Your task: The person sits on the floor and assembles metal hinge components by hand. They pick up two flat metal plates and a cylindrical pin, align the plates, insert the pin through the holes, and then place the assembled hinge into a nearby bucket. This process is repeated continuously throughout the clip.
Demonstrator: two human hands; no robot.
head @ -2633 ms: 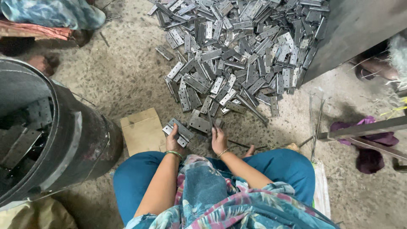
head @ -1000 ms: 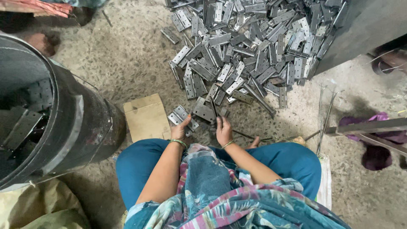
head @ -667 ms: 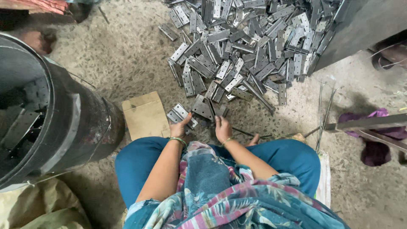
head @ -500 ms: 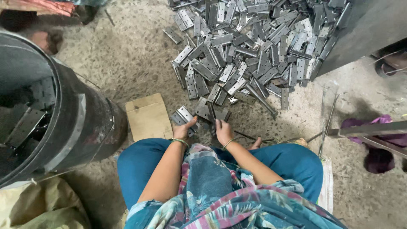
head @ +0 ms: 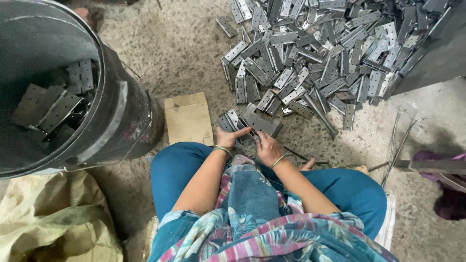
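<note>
Gripping flat grey steel hinge (head: 230,120), left hand (head: 227,139), right hand (head: 268,148) alongside

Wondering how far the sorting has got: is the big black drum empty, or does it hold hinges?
Partly filled. The black drum stands upright, and several flat metal hinges lie inside it.

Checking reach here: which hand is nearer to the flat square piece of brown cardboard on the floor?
Left. The left hand is just right of the cardboard; the right hand lies farther right, beyond it.
</note>
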